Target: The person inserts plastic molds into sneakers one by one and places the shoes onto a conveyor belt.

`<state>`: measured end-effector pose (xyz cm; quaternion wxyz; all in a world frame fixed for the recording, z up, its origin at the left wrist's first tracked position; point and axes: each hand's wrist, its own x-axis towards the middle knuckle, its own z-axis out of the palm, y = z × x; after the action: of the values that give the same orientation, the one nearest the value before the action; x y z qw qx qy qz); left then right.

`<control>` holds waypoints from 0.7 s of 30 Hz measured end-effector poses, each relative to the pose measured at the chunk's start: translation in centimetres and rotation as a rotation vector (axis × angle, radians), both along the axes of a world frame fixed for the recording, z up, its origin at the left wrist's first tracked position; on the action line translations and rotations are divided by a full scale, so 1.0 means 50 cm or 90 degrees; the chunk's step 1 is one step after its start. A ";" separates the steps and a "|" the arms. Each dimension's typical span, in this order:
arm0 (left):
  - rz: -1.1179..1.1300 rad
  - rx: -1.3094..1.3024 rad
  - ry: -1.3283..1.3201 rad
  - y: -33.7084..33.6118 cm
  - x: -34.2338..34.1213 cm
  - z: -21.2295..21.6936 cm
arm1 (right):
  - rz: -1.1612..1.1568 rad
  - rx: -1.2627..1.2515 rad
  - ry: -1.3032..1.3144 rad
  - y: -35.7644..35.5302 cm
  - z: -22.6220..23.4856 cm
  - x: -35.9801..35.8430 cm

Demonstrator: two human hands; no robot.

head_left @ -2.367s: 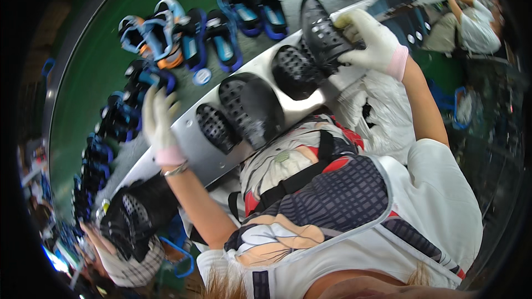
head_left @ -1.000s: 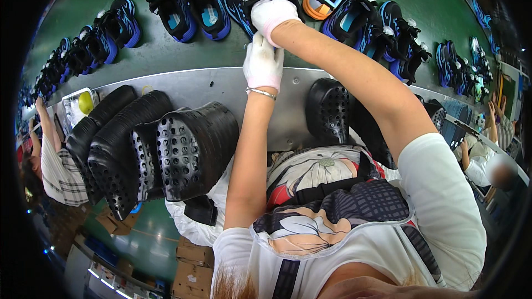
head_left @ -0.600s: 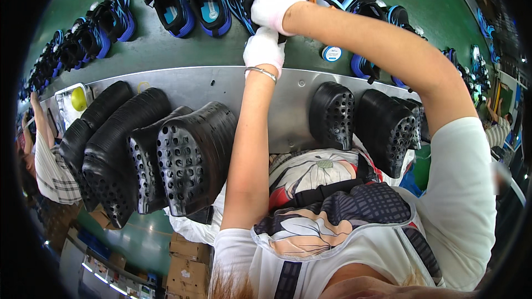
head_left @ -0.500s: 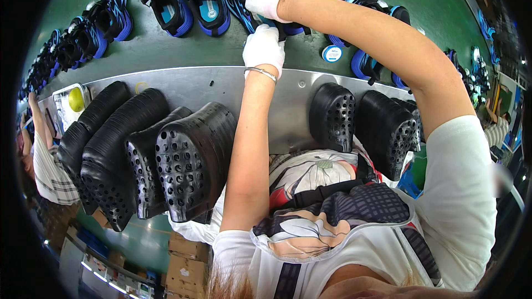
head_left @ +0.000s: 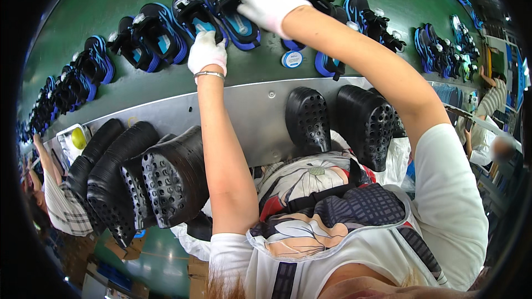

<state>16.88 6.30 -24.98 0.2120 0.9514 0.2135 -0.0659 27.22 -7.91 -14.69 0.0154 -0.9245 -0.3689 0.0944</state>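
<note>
Two white-gloved hands are now apart in the head view; previously they met at one shoe. Left hand [head_left: 208, 54]: at the heel of a black-and-blue sneaker [head_left: 196, 15], just beyond the metal shelf [head_left: 249, 97]; grip cannot be determined. Right hand [head_left: 271, 4]: farther beyond the shelf, near the adjacent sneaker [head_left: 238, 24], contact unclear. Handling now appears divided between two sneakers.

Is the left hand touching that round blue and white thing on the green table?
Apart. The head view plainly shows a stretch of green tabletop between the left hand and the round blue and white thing.
</note>
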 end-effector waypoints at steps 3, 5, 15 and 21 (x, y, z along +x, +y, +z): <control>-0.039 0.151 -0.013 -0.024 0.005 0.051 | -0.108 0.085 -0.087 -0.068 -0.022 0.055; -0.022 0.176 -0.146 -0.051 -0.015 0.102 | -0.229 0.025 0.014 -0.056 -0.031 0.060; -0.228 0.022 -0.401 -0.107 0.182 0.095 | -0.104 -0.097 0.152 -0.141 -0.066 0.007; -0.291 -0.054 0.037 -0.108 0.292 0.029 | -0.087 -0.103 0.141 -0.233 -0.033 -0.015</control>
<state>31.49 0.91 -23.53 0.2255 0.9629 -0.0046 -0.1482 26.48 -19.56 -16.33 -0.0118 -0.9296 -0.2924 0.2242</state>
